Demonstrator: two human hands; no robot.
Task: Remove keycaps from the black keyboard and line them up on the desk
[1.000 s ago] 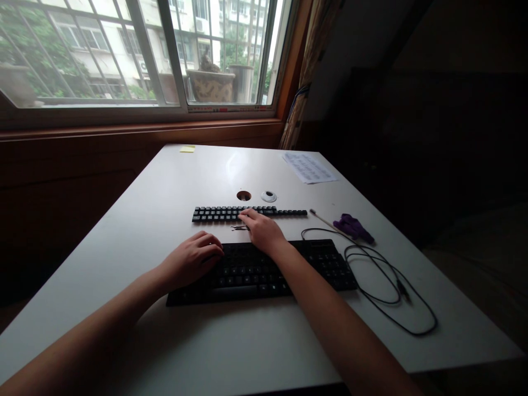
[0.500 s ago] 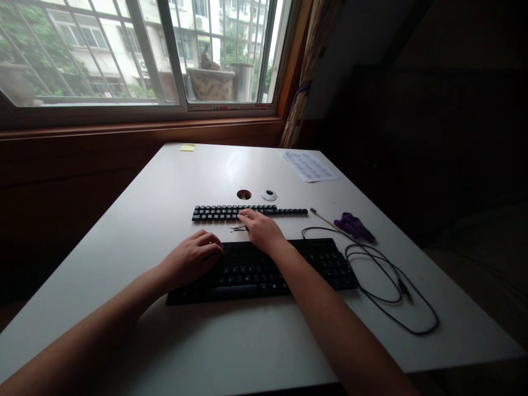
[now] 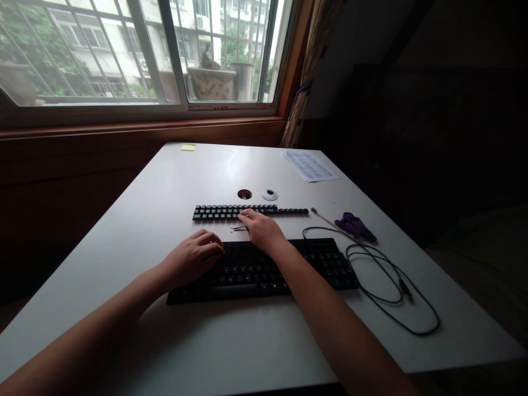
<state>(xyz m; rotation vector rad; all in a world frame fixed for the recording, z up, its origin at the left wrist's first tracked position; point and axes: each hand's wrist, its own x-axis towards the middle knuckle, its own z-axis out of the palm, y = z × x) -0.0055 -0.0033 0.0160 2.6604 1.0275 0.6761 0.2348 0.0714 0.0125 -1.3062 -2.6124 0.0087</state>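
Note:
A black keyboard (image 3: 243, 275) lies across the near middle of the white table, its upper rows bare of keycaps. My left hand (image 3: 198, 256) rests on its upper left part, fingers curled down against it; the fingertips are partly hidden. Beyond it, loose black keycaps (image 3: 218, 212) stand lined up in rows. My right hand (image 3: 262, 228) reaches over the keyboard to the nearest row, thumb and index finger closed on a keycap (image 3: 241, 215) there. A thin, dark, two-pronged tool (image 3: 238, 229) lies partly under that hand.
A looped cable (image 3: 394, 302), a purple cloth (image 3: 355, 226) and a thin brush-like stick (image 3: 324, 218) lie to the right. Farther back are a round hole (image 3: 245, 194), its white cover (image 3: 269, 194), a printed sheet (image 3: 311, 166) and a yellow note (image 3: 188, 147).

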